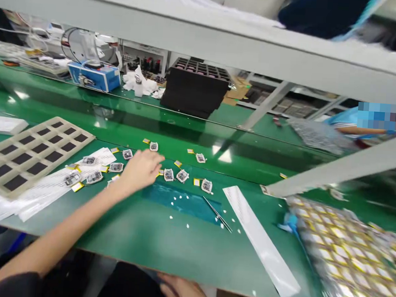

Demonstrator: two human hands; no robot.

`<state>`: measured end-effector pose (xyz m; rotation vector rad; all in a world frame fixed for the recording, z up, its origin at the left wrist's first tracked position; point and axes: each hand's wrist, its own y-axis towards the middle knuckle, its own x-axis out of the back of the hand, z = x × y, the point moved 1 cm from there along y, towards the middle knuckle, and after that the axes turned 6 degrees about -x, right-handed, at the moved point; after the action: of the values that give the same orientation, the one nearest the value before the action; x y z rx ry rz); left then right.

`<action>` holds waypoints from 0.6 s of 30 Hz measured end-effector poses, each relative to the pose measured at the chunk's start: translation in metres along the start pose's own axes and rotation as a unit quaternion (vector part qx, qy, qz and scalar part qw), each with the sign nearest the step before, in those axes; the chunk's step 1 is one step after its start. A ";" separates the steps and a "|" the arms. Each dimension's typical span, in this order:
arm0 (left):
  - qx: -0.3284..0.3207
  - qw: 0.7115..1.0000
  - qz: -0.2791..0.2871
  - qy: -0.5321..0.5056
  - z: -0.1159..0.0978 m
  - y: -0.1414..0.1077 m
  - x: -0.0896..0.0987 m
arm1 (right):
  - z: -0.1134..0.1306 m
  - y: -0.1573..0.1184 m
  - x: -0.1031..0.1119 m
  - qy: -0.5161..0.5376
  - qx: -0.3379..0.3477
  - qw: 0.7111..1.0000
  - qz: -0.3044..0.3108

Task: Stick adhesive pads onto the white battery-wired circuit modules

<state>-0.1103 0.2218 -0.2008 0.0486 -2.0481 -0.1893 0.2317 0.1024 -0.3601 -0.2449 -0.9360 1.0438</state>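
Observation:
My left hand (pixel 141 169) reaches over the bench among small white-framed electronic modules, its bent fingers pointing right and partly apart. No held object shows in it. Just right of its fingertips lies one module (pixel 168 175), with a yellow-edged battery pouch close to the fingers. Another module (pixel 182 176) sits beside that one, and a further module (pixel 206 185) lies farther right. Below the bench's front edge, my right hand (pixel 187 295) rests near my lap, fingers loosely apart and partly cut off by the frame. Tweezers (pixel 218 214) lie on a blue film strip (pixel 184 202).
A beige compartment tray (pixel 54 145) stands at left beside printed paper strips (pixel 42 196). White backing strip (pixel 261 241) and a bubble-wrapped batch of yellow-edged pouches (pixel 349 258) lie at right. Small white bits dot the bench. A slanted post (pixel 346 165) and overhead beam (pixel 206 36) cross the view.

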 end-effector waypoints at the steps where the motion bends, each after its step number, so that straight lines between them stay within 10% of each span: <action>1: 0.006 1.000 0.007 0.000 0.023 0.019 0.003 | 0.006 -0.006 0.021 -0.005 0.021 1.000 -0.013; 5: 0.015 1.000 0.018 0.005 0.079 0.063 -0.003 | 0.051 0.026 0.152 -0.122 0.080 0.968 -0.202; 9: -0.003 1.000 -0.003 0.002 0.088 0.074 -0.008 | 0.107 0.096 0.250 -0.164 0.051 0.932 -0.321; 14: -0.006 0.998 -0.067 -0.011 0.089 0.067 0.018 | 0.141 0.162 0.284 -0.184 0.025 0.907 -0.379; 18: -0.003 0.992 -0.127 -0.011 0.071 0.001 0.035 | 0.150 0.181 0.283 -0.177 0.062 0.907 -0.376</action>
<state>-0.1896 0.2265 -0.2021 0.3055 -2.0594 -0.3566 0.0531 0.3918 -0.2210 0.4101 -1.1504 0.4211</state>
